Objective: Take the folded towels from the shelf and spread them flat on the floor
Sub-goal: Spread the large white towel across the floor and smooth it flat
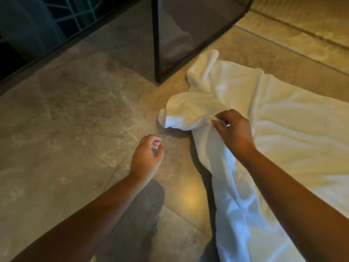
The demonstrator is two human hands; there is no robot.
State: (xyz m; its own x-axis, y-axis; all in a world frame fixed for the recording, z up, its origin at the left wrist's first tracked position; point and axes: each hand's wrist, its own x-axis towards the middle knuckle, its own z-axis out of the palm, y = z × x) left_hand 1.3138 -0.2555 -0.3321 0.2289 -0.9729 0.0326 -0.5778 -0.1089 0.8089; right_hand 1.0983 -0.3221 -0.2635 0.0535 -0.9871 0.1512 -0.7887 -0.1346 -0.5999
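Note:
A large white towel (pixel 283 129) lies partly spread on the stone floor (pixel 66 120), flat on the right and bunched along its left edge. A rumpled fold (pixel 187 112) of it bulges toward the left. My right hand (pixel 234 131) pinches the cloth just right of that fold and lifts it slightly. Over bare floor left of the towel hovers my left hand (pixel 149 157), fingers loosely curled, holding nothing and not touching the cloth.
A dark metal-framed glass panel (pixel 156 44) stands on the floor right behind the towel's far left corner. A dark window frame (pixel 47 35) runs along the upper left. Floor tiles continue at the upper right (pixel 302 25).

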